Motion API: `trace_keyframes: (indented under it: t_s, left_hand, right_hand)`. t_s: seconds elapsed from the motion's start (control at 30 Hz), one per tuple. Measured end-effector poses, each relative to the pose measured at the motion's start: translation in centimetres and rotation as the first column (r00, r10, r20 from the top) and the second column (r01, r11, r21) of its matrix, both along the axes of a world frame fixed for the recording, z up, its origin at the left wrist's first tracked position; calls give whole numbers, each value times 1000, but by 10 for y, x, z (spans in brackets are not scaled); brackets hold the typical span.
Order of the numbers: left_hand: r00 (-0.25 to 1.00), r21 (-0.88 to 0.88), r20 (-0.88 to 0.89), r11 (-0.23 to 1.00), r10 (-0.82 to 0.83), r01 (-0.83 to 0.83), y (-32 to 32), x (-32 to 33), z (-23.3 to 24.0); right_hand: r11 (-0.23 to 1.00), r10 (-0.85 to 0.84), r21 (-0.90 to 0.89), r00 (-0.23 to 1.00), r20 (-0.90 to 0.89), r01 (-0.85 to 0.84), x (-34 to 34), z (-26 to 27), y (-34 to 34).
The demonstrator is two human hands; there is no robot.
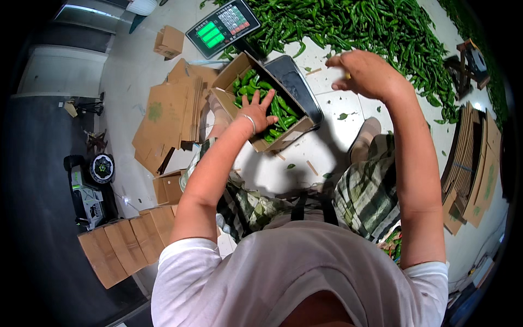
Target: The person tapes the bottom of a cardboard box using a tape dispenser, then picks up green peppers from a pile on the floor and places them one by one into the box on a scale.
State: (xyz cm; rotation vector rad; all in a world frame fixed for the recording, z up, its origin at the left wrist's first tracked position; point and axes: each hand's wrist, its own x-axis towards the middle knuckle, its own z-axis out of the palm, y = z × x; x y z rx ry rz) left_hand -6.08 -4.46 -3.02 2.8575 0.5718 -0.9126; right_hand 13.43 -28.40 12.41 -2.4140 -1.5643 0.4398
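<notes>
My left hand (256, 113), with a bracelet at the wrist, rests with spread fingers on green peppers (282, 107) inside an open cardboard box (291, 137). The box sits tilted in view over the black platform of a digital scale (295, 77). The scale's lit display panel (222, 27) stands beyond the box. My right hand (359, 75) is in the air to the right of the scale, fingers apart, with nothing seen in it. Beyond it a large heap of green peppers (347, 24) spreads over the floor.
Flattened cardboard boxes (163, 118) lie left of the box, and more stand at the far right (466, 155). Closed cartons (126, 245) line the lower left near a toy vehicle (92, 192). A small wooden stool (470, 65) stands at the right. Loose leaves dot the tiles.
</notes>
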Motion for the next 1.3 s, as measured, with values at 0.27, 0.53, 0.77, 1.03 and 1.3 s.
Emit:
trace_keyframes:
  t_s: [0.27, 0.53, 0.77, 1.03, 1.3]
  left_hand:
    - [986, -148, 110, 983, 122, -105, -3, 8, 22]
    - [998, 100, 56, 994, -39, 34, -8, 6, 0]
    - [934, -11, 347, 996, 92, -94, 25, -6, 12]
    - [739, 288, 367, 824, -566, 488, -10, -2, 1]
    - [595, -109, 799, 994, 81, 10, 13, 14, 59]
  right_hand:
    - [1000, -7, -26, 1000, 5, 7, 4, -1, -3]
    - [999, 37, 28, 999, 28, -38, 7, -7, -1]
    - [1000, 26, -8, 1000, -16, -26, 1, -3, 0]
    - [999, 31, 35, 999, -27, -30, 4, -5, 3]
    - [1000, 19, 23, 998, -67, -17, 3, -4, 0]
